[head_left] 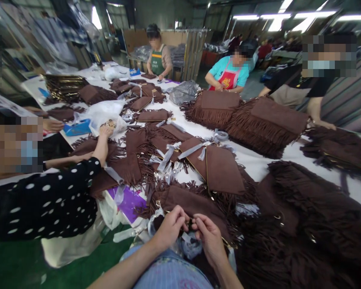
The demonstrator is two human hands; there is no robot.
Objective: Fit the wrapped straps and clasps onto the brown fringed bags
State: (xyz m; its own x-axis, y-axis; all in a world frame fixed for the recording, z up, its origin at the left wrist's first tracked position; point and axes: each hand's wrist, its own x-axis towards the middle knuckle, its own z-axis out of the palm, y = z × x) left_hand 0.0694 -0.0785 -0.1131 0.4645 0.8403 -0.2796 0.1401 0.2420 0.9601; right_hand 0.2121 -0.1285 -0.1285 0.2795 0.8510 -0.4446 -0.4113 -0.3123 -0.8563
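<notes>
"Starting closest to the body, what are the two hands doing?"

"Above a pale blue striped cloth [165, 269], the left hand [172, 226] and right hand [209, 235] sit close together, thumbs and fingers pinched narrow on a small part [189, 225], too tiny to make out, by the near edge of a brown bag [195, 198]."

"And that bag?"

"Matte, suede-like, near the middle, with crinkled clear film [191, 245] just below it. Right of it spreads a dark fringed heap [307, 216], all thin, ropy strips; left, a smooth purple sheet [128, 204]."

"Farther on?"

"A flat brown panel [224, 170] edged with gold zip, beside shiny metal fittings [168, 173] in film on the white surface [252, 160]. At left, a co-worker's polka-dot sleeve [45, 200] and a crumpled white plastic bag [105, 112]."

"Farthest?"

"Thick fringed stacks [273, 118] at right, and a person in a green apron [157, 62] beyond."
</notes>
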